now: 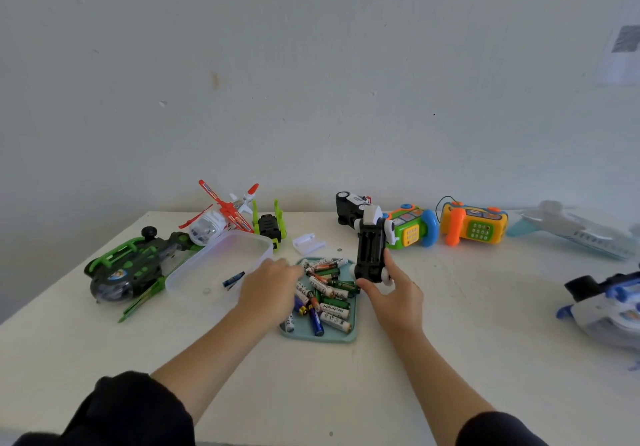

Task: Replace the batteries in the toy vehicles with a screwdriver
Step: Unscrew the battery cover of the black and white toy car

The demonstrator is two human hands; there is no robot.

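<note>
A black-and-white toy car [372,250] stands tipped up with its open black underside facing me; my right hand [393,296] grips its lower end between thumb and fingers. My left hand [272,286] reaches over the left part of a teal tray [351,336], its fingertips down among several loose batteries [330,302]; whether it holds one is hidden. A white battery cover [308,243] lies just beyond the tray, with a small screw [339,249] beside it. A blue screwdriver [233,279] lies in a clear plastic box [221,265].
Left: a green-black toy helicopter [131,269], a red-white helicopter [221,219] and a green-black vehicle [270,226]. Behind: another black-white car [351,208], a green toy phone [412,229] and an orange one [472,226]. Right: a toy plane [571,229] and a blue-white toy [609,303].
</note>
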